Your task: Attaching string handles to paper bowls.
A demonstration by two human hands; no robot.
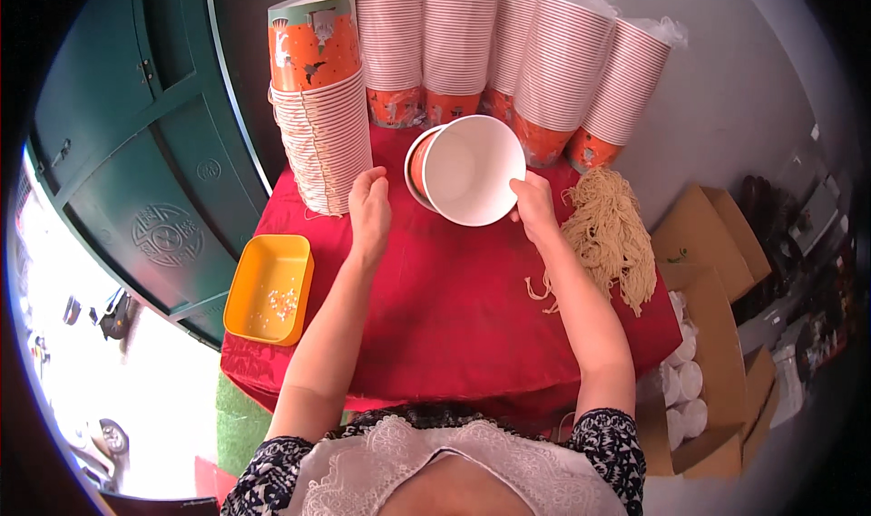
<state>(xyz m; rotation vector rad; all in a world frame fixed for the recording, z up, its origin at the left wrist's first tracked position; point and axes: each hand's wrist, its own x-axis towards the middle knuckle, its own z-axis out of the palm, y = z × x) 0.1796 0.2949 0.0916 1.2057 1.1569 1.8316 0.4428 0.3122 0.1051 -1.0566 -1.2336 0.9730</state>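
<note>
My right hand (535, 206) grips the rim of a white-lined paper bucket (474, 173), thumb over the edge, holding it tilted so its inside faces me. Behind its left side shows the rim of a second bucket (410, 173) with an orange outside; whether the two are nested I cannot tell. My left hand (370, 215) is raised between the buckets and a tall stack of buckets (322, 135). Its fingers are curled together, and what they hold, if anything, is hidden. Twine handles hang down the stack, whose top bucket is orange and green.
Tall wrapped stacks of buckets (458, 44) line the back of the red-covered table (454, 335). A bundle of beige cords (610, 235) lies at right, a yellow tray (238, 289) with small bits at left. Cardboard boxes (712, 335) stand beyond the right edge; a green door (163, 153) is left.
</note>
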